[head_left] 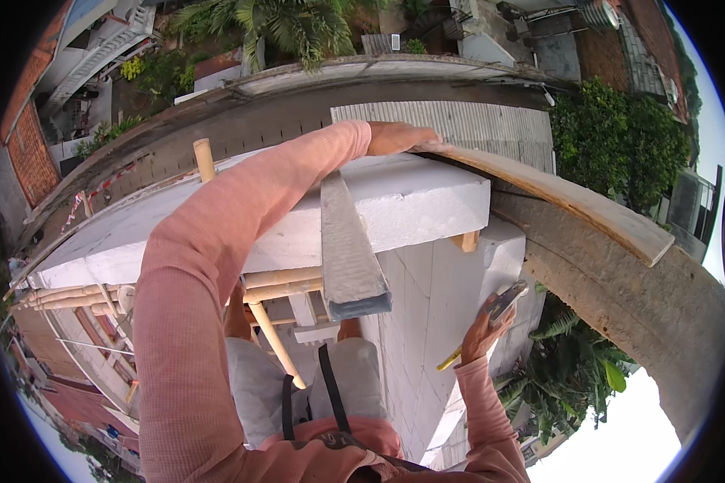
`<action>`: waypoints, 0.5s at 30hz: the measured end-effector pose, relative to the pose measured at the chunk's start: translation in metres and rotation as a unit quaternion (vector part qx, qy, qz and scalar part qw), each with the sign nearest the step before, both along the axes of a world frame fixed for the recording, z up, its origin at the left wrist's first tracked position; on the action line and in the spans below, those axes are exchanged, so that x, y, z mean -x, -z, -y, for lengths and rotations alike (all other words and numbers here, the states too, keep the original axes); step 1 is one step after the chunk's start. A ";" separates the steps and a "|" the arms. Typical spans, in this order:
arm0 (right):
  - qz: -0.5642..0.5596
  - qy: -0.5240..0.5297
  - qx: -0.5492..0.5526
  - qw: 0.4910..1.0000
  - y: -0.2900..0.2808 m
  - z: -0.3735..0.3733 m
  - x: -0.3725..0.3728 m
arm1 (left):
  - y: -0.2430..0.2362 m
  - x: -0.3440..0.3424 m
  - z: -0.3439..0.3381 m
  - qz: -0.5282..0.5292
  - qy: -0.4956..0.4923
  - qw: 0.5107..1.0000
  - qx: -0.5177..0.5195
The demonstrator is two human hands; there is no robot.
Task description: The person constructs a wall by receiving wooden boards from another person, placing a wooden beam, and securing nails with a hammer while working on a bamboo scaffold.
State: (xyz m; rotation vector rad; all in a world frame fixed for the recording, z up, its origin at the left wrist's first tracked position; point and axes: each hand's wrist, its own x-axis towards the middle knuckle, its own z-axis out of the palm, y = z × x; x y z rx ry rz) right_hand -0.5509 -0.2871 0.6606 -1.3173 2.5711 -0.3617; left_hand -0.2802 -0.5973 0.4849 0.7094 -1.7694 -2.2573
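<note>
My left arm stretches up and across. My left hand (pixel 404 137) grips the near end of a long wooden board (pixel 564 197), its fingers partly hidden. The board slants to the right over a rough concrete edge. My right hand (pixel 485 328), lower and to the right, is closed around a tool (pixel 449 359) with a yellow handle end and a grey metal part above the fingers; its exact kind is unclear. Below my left hand lies a white block slab (pixel 427 201). A grey ridged metal beam (pixel 350 241) rests across it, pointing toward me.
A white block wall (pixel 423 322) drops away beside my legs. Bamboo poles (pixel 278 342) form scaffolding below and left. A rough concrete ledge (pixel 620 298) curves along the right. Far below are a corrugated roof (pixel 451 121), a walled lane and trees (pixel 620 129).
</note>
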 end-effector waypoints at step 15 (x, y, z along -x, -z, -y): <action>-0.007 -0.027 0.035 0.999 0.007 -0.002 0.004 | 0.005 0.005 0.000 0.034 -0.013 0.999 -0.035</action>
